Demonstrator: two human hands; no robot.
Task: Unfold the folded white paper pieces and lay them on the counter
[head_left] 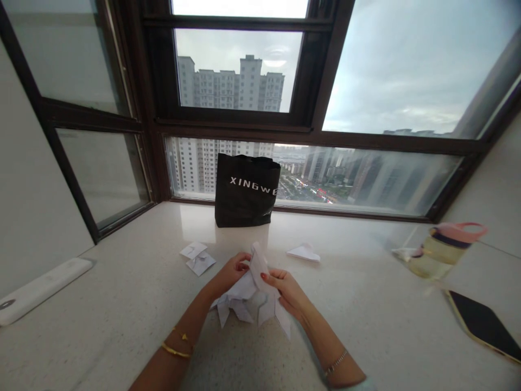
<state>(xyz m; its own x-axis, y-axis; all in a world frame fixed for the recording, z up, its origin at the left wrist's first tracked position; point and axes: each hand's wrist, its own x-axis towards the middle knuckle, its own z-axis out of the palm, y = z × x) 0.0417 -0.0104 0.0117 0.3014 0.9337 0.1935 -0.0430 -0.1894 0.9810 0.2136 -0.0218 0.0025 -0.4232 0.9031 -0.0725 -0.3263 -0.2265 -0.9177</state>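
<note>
A folded white paper [259,269] stands tilted up between my hands, with several pointed flaps [234,307] spreading out below it over the counter. My right hand [287,289] pinches its right edge, thumb on the front face. On the other side my left hand [235,270] has its fingers curled against the paper's left edge, partly hidden behind it. Whether the flaps and the raised part are one piece I cannot tell. Small folded paper pieces [200,260] lie beyond my left hand. Another folded paper [304,252] rests beyond my right hand.
A black bag [247,201] stands by the window at the back of the pale counter [142,326]. To the right are a bottle with a pink lid [442,252] and a phone [484,323]. A long white device [44,288] lies along the left wall.
</note>
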